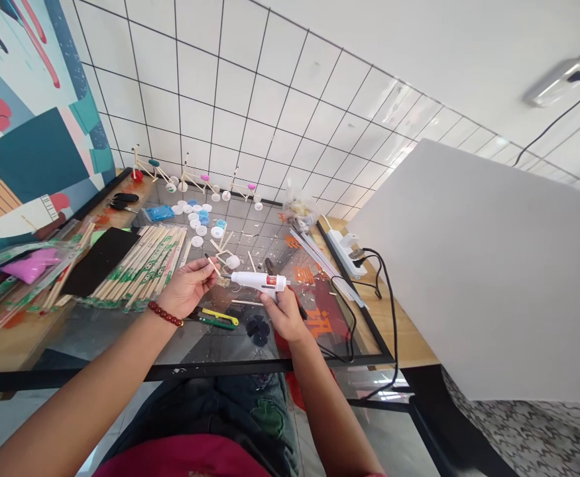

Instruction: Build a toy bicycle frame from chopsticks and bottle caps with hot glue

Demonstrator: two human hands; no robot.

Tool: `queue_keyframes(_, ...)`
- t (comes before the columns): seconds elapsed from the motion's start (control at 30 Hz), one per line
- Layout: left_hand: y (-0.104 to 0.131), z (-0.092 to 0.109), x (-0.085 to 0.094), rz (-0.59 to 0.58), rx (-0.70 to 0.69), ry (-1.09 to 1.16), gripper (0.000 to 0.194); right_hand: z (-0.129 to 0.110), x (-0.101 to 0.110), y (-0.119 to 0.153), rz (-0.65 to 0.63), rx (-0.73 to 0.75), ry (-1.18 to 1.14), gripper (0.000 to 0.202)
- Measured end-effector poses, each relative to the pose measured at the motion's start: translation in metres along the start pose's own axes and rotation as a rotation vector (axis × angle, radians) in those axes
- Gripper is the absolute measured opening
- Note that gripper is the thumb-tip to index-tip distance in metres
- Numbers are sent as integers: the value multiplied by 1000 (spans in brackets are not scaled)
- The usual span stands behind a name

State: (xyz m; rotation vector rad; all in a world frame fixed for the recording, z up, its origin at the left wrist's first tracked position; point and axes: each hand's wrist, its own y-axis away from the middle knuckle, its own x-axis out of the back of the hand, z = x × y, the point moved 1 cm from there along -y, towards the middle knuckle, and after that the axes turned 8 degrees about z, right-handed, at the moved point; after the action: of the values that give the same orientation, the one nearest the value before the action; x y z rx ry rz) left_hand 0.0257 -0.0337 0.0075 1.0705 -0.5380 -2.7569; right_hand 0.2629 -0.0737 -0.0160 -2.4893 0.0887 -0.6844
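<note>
I'd call this a gluing step: left hand (190,286) pinches a thin stick (213,266), right hand (288,318) grips the glue gun (254,281), nozzle right by the stick; contact, I can't tell. Next calls for holding both steady. Cutter (219,318) lies nearer me, caps (197,241) beyond; black cord (354,324) at right might snag.

3 stick mdls (205,177), 1 glue gun (256,281), 1 blk sheet (101,262), 1 pwr strip (343,252).
</note>
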Motion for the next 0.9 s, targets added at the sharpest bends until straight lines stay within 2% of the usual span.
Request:
queue_keyframes(0.53, 1, 2, -2, 19, 15, -33, 12, -3, 1, -2, 7, 22, 17, 33)
queue_keyframes(0.7, 1, 2, -1, 20, -22, -43, 16, -3, 1, -2, 31, 30, 0, 33)
queue_keyframes(0.9, 1, 1, -3, 19, -45, -73, 24, -5, 1, -2, -25, 39, -7, 35)
